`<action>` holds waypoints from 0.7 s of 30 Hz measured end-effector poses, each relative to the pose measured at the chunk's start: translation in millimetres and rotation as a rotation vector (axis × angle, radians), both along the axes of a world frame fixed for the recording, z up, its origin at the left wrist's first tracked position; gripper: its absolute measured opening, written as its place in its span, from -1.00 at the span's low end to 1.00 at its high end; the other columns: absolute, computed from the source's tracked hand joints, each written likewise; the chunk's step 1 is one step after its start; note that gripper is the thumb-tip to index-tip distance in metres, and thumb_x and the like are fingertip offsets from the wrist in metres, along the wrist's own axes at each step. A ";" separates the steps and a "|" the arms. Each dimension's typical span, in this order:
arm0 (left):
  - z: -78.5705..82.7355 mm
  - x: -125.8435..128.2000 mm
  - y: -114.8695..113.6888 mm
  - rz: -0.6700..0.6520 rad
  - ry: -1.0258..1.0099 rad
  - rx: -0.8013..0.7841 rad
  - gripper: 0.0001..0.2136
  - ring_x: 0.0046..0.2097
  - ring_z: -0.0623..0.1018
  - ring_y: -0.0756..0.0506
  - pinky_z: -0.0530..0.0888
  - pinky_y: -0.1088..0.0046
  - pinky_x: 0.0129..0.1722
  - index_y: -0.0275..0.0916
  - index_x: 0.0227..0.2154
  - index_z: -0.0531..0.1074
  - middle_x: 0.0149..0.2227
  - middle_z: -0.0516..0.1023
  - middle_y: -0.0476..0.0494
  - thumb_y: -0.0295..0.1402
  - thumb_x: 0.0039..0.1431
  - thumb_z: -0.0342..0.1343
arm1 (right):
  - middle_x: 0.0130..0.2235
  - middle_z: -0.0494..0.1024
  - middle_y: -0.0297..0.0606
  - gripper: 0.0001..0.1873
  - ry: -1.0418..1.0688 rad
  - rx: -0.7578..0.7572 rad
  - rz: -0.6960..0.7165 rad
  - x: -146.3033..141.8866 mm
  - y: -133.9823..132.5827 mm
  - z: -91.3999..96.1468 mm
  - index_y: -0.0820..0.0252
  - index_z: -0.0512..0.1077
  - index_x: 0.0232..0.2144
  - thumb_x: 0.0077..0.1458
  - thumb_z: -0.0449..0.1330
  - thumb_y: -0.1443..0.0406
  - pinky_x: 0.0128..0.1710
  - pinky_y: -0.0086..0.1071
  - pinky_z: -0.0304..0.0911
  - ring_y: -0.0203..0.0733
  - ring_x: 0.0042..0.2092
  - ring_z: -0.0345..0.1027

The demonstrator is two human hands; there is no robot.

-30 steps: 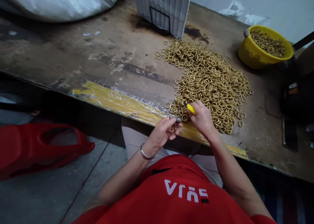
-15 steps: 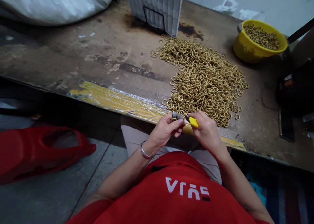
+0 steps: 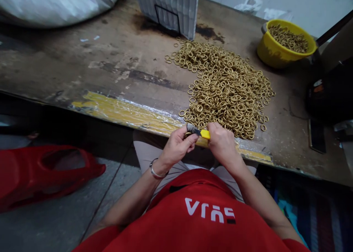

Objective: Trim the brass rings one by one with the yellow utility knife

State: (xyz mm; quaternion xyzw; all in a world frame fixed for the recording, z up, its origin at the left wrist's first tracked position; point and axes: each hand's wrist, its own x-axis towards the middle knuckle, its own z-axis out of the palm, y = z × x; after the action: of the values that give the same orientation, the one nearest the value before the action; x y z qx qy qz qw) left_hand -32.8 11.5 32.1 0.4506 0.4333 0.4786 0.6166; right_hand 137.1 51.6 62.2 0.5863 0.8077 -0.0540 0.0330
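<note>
My left hand [image 3: 178, 145] is closed on a gold-coloured ring [image 3: 187, 135], pinched between thumb and fingers. A grey wrap [image 3: 190, 127] covers one of its fingertips. My right hand [image 3: 223, 143] grips a utility knife [image 3: 204, 134] with a yellow handle, its dark blade end pointing left against the ring and the wrapped finger. Whether the blade touches the ring I cannot tell. Just beyond both hands, a heap of gold-coloured rings [image 3: 228, 86] spreads over the worktable [image 3: 110, 49].
A yellow bowl [image 3: 275, 57] full of rings stands at the back right. A grey ribbed panel [image 3: 168, 9] rises at the back. At far left lies a white sack [image 3: 60, 5]; a phone [image 3: 317, 136] rests on the right. A red plastic stool [image 3: 33, 174] is on the floor.
The knife has moved left, its blade end now over the ring at my left fingers instead of just right of them. The whole view has shifted slightly.
</note>
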 end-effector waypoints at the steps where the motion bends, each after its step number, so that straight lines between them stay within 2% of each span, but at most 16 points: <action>1: 2.5 -1.8 -3.9 -0.027 0.026 0.005 -0.78 -0.58 0.29 0.11 0.24 0.61 -0.59 -0.27 -0.42 0.35 -0.58 0.34 0.09 -0.26 0.20 0.22 | -0.20 0.59 -0.10 -0.74 -0.017 0.008 -0.038 -1.3 8.6 -0.6 0.21 0.44 -0.14 0.33 -0.05 0.43 -0.40 -0.32 0.08 -0.10 -0.26 0.50; 3: 5.4 -3.0 -11.9 -0.120 0.029 -0.006 -0.78 -0.55 0.30 0.11 0.27 0.61 -0.56 -0.28 -0.44 0.38 -0.57 0.35 0.05 -0.27 0.20 0.23 | -0.20 0.59 -0.06 -0.73 -0.034 0.030 -0.116 -2.1 28.8 -1.7 0.25 0.45 -0.13 0.31 -0.04 0.45 -0.39 -0.32 0.08 -0.11 -0.28 0.48; 5: 3.6 -1.9 -16.9 -0.177 -0.084 -0.077 -0.71 -0.55 0.29 0.11 0.26 0.61 -0.57 -0.29 -0.43 0.38 -0.54 0.35 0.04 -0.17 0.18 0.26 | -0.16 0.58 -0.03 -0.77 0.014 0.107 -0.128 -2.8 49.6 -3.4 0.27 0.47 -0.14 0.30 0.01 0.41 -0.36 -0.32 0.10 -0.12 -0.27 0.45; 8: -5.6 0.2 -14.6 -0.112 -0.303 -0.231 -0.60 -0.58 0.24 0.13 0.14 0.65 -0.65 -0.28 -0.45 0.34 -0.55 0.32 0.05 -0.04 0.08 0.31 | -0.12 0.55 -0.01 -0.78 0.067 0.180 -0.097 -7.5 73.3 -8.7 0.30 0.49 -0.16 0.28 0.07 0.34 -0.36 -0.32 0.09 -0.16 -0.29 0.40; 10: -12.0 -0.8 -8.6 -0.056 -0.398 -0.300 -0.60 -0.58 0.23 0.13 0.09 0.68 -0.68 -0.27 -0.46 0.30 -0.56 0.32 0.06 -0.08 0.04 0.35 | -0.13 0.54 -0.01 -0.80 0.055 0.158 -0.091 -11.0 81.9 -13.0 0.32 0.51 -0.19 0.24 0.09 0.37 -0.36 -0.32 0.08 -0.19 -0.32 0.36; 12: -16.2 -3.2 -1.9 -0.048 -0.483 -0.331 -0.66 -0.58 0.27 0.11 0.11 0.69 -0.69 -0.25 -0.43 0.31 -0.57 0.33 0.06 -0.16 0.04 0.34 | -0.15 0.54 -0.02 -0.82 0.086 0.152 -0.097 -11.5 84.6 -15.1 0.31 0.51 -0.23 0.19 0.11 0.38 -0.36 -0.33 0.08 -0.20 -0.33 0.33; 14: -18.1 -5.0 3.8 -0.055 -0.555 -0.341 -0.70 -0.56 0.36 0.07 0.19 0.66 -0.69 -0.25 -0.36 0.36 -0.51 0.42 0.00 -0.18 0.03 0.32 | -0.26 0.53 -0.12 -0.87 0.225 0.151 -0.116 -8.4 81.7 -13.0 0.26 0.49 -0.34 0.15 0.13 0.35 -0.35 -0.33 0.08 -0.22 -0.36 0.29; 16: -18.3 -3.8 8.3 -0.028 -0.553 -0.323 -0.67 -0.49 0.48 0.00 0.29 0.60 -0.69 -0.28 -0.30 0.41 -0.38 0.54 -0.12 -0.15 0.01 0.30 | -0.43 0.45 -0.28 -0.87 0.475 0.045 -0.138 -3.7 73.5 -7.4 0.21 0.42 -0.46 0.10 0.16 0.29 -0.37 -0.36 0.08 -0.27 -0.42 0.22; 18: -16.9 0.7 11.5 0.065 -0.446 -0.262 -0.65 -0.46 0.53 -0.02 0.33 0.58 -0.69 -0.29 -0.26 0.45 -0.28 0.59 -0.19 -0.14 0.01 0.31 | -0.56 0.32 -0.41 -0.80 0.752 -0.194 -0.159 -0.1 60.9 -0.8 0.16 0.35 -0.53 0.05 0.19 0.20 -0.44 -0.40 0.06 -0.33 -0.50 0.13; 21: -12.9 9.5 13.6 0.197 -0.146 -0.121 -0.70 -0.55 0.43 0.07 0.27 0.61 -0.69 -0.28 -0.22 0.49 -0.39 0.56 -0.05 -0.22 0.05 0.33 | -0.66 0.19 -0.53 -0.66 1.049 -0.600 -0.220 1.2 39.6 4.5 0.12 0.28 -0.52 -0.01 0.25 0.04 -0.57 -0.44 -0.04 -0.39 -0.61 0.02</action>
State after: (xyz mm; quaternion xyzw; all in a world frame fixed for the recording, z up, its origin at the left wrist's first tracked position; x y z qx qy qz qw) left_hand -23.3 25.1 19.1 0.3320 0.4575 0.5414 0.6224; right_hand 138.3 91.2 66.7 0.5265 0.6006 -0.5634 -0.2110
